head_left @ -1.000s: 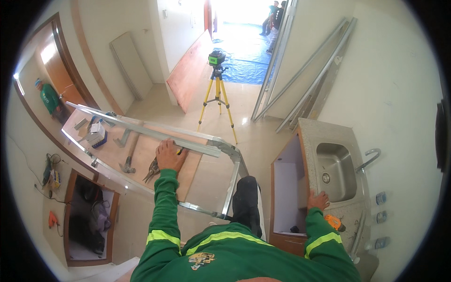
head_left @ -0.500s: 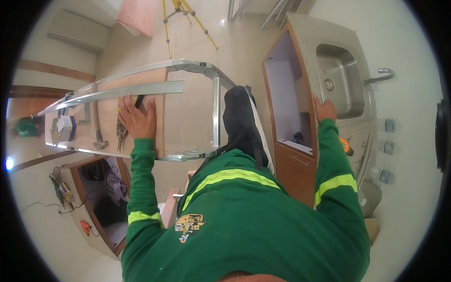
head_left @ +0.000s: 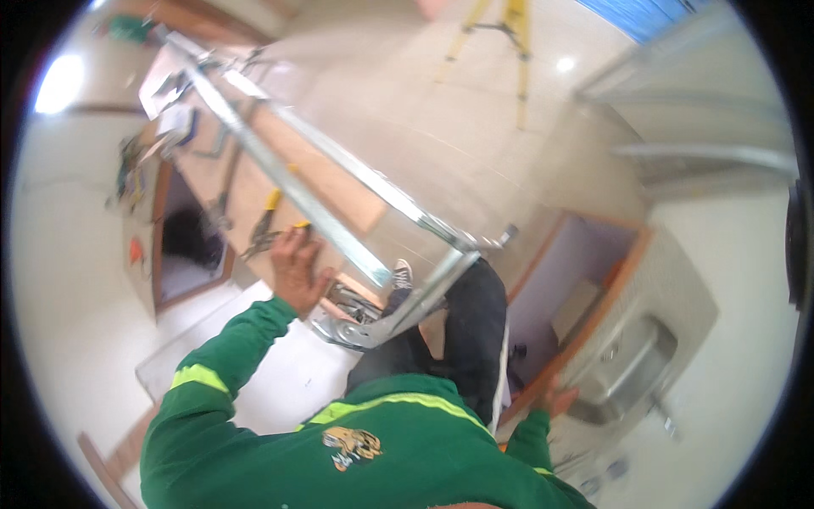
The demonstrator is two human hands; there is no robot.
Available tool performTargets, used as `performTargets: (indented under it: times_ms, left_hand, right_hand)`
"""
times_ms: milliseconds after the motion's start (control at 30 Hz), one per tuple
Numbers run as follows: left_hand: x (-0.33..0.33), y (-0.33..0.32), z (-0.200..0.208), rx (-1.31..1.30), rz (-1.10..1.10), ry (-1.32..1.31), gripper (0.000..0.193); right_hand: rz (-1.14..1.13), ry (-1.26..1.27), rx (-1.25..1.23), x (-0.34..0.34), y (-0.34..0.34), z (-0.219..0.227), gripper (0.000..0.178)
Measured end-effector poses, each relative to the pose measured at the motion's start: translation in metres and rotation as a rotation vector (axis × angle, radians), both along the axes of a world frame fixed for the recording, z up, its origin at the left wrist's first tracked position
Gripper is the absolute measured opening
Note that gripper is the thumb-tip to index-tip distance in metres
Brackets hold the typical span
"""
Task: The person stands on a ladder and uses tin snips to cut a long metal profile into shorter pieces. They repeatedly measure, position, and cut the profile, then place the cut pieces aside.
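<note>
My left hand [head_left: 297, 270] lies with fingers spread on the near edge of a wooden board [head_left: 335, 191], by a black-and-yellow handle. Metal snips [head_left: 263, 229] with a yellow grip lie next to its fingertips. A long metal channel [head_left: 280, 180] runs across the board just beyond the hand, not held. A hammer [head_left: 227, 182] lies further left. The board rests on a folding metal ladder [head_left: 365, 174] laid out flat as a bench. My right hand [head_left: 555, 397], blurred, rests on the edge of the sink counter [head_left: 678, 284], fingers apart and holding no tool.
A steel sink [head_left: 632, 369] with a tap [head_left: 666, 420] is set in the counter, above an open cabinet [head_left: 564, 271]. A yellow tripod [head_left: 513, 38] stands on the far floor. Another open cabinet [head_left: 193, 242] is at left. The ladder's end reaches close to my legs.
The view has swung round, so the ladder now slants and the counter sits lower right. My left hand has shifted off the channel toward the board's near edge. My right hand stays at the counter.
</note>
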State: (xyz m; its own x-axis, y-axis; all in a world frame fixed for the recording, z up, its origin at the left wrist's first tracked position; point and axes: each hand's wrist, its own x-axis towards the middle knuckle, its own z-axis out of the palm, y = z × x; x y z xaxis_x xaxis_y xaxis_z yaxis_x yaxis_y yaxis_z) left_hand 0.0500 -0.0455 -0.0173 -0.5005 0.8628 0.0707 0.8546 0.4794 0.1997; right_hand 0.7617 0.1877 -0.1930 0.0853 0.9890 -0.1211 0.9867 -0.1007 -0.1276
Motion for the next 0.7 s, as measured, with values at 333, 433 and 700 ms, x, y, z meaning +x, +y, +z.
performTargets:
  times_ms: [333,433,700]
  left_hand:
    - [0.006,0.006,0.004,0.005,0.087,-0.028,0.056]
    - [-0.002,0.012,0.009,0.004,0.043,-0.003,0.056]
    - [0.005,0.005,0.008,0.022,0.064,-0.011,0.054]
  right_hand:
    - [-0.010,0.015,-0.524,-0.035,0.064,0.067,0.117]
    - [-0.027,-0.137,-0.865,-0.074,0.090,0.087,0.124]
    - [0.428,-0.658,-1.437,-0.067,0.127,0.036,0.091]
